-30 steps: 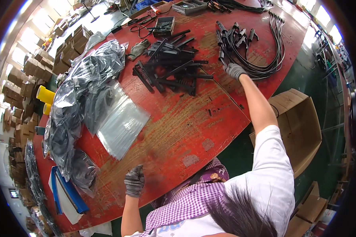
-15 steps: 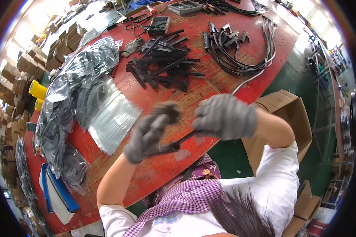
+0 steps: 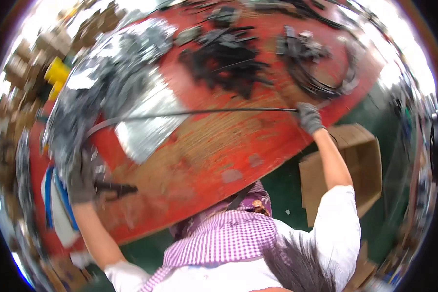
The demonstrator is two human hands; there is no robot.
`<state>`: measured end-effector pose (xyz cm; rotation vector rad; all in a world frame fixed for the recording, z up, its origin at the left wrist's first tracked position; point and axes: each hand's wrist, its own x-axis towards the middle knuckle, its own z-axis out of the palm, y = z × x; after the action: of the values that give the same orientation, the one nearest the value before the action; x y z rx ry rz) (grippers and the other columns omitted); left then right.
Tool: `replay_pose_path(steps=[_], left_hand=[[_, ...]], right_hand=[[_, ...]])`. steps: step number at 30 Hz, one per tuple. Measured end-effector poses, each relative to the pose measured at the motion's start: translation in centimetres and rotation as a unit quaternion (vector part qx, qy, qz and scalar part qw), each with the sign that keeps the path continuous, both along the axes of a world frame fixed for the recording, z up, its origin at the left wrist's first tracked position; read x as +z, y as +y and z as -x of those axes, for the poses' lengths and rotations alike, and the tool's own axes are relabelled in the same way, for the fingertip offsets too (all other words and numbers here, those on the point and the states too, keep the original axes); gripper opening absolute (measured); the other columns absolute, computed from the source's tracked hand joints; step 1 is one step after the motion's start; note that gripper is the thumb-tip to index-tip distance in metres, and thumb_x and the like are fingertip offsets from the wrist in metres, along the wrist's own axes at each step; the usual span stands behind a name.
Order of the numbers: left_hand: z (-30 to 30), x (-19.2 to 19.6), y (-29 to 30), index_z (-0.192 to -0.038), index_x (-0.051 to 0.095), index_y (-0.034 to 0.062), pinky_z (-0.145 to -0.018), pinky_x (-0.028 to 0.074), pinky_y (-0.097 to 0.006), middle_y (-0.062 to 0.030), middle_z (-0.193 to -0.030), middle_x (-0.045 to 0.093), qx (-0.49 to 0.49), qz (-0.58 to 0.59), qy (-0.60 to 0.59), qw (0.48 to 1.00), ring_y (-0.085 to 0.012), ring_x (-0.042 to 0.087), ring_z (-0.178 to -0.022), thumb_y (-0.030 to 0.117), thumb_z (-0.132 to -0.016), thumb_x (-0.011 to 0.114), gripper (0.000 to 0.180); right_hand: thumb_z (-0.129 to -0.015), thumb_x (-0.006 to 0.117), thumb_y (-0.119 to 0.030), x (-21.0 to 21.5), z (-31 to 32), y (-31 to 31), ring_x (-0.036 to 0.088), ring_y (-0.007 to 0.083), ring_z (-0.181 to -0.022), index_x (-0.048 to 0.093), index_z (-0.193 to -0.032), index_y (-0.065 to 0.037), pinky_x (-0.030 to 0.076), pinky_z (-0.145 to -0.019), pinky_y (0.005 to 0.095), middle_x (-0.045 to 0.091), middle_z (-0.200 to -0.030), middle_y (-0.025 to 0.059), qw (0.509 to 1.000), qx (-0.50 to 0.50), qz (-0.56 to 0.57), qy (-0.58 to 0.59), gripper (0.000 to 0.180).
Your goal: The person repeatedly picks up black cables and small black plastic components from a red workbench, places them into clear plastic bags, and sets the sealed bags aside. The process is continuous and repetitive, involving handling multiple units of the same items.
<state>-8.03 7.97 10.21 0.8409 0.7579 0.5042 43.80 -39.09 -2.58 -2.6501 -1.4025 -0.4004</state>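
Stretching across a red round table (image 3: 214, 146), a long thin black cable (image 3: 194, 114) runs taut between a person's two gloved hands, held just above the tabletop. The right hand (image 3: 308, 118), in a grey glove, grips one end of the cable near the table's right edge, fingers closed tight around it. The left hand (image 3: 82, 176), also grey-gloved, is far out at the table's left side, fingers wrapped around the cable's other end — a short black plug-like piece (image 3: 116, 188) sticks out from that fist toward the right.

Beneath the cable's left half lies a spread of clear plastic bags (image 3: 146, 129), and beyond them a heap of bagged dark items (image 3: 107, 78). Farther back on the table sit a pile of short black parts (image 3: 224, 61) and a looped bundle of black cables (image 3: 316, 68). An open cardboard box (image 3: 348, 165) stands on the green floor just right of the table — below the right forearm. The whole view is motion-blurred, so finer detail cannot be told.
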Motion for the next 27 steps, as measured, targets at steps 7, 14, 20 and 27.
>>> replay_pose_path(steps=[7,14,20,27], left_hand=[[-4.1,2.5,-2.2,-0.079,0.051,0.0131,-0.039,0.044,-0.021,-0.0067,-0.07,0.063,0.08,-0.281,0.18,0.939,-0.011,0.059,-0.052,0.041,-0.087,0.052,0.029],[-11.9,3.8,-12.2,-0.1,0.057,-0.004,-0.055,0.052,-0.027,-0.0116,-0.072,0.064,-0.255,-0.302,0.267,0.879,-0.0169,0.062,-0.058,0.023,-0.091,0.047,0.03],[-9.0,2.7,-11.5,-0.076,0.052,0.0042,-0.03,0.034,-0.021,0.0044,-0.044,0.039,-0.343,-0.132,0.128,0.921,-0.0073,0.035,-0.031,0.029,-0.095,0.038,0.034],[5.6,0.2,-1.9,-0.072,0.037,0.0104,-0.021,0.016,-0.016,0.0105,-0.043,0.019,-0.14,0.207,-0.286,0.925,0.0001,0.016,-0.027,0.033,-0.097,0.03,0.035]], right_hand=[[-0.082,0.053,-0.033,5.0,18.3,12.5,0.055,0.0247,-0.05,0.056,-0.083,-0.015,0.044,-0.047,0.0379,0.053,-0.055,0.0059,0.921,0.316,0.189,0.129,0.018],[-0.079,0.055,-0.029,13.1,29.6,22.7,0.057,0.027,-0.064,0.054,-0.087,-0.01,0.046,-0.052,0.0352,0.058,-0.075,0.0084,0.911,0.389,-0.135,-0.015,0.021],[-0.071,0.066,-0.03,13.0,24.1,21.3,0.058,0.0275,-0.068,0.056,-0.086,-0.009,0.047,-0.058,0.0352,0.058,-0.075,0.0093,0.926,0.252,-0.127,0.252,0.028],[-0.081,0.058,-0.022,-3.3,-0.8,4.9,0.059,0.0259,-0.065,0.058,-0.082,-0.01,0.046,-0.057,0.0349,0.06,-0.07,0.0096,0.98,-0.111,0.117,0.116,0.012]])
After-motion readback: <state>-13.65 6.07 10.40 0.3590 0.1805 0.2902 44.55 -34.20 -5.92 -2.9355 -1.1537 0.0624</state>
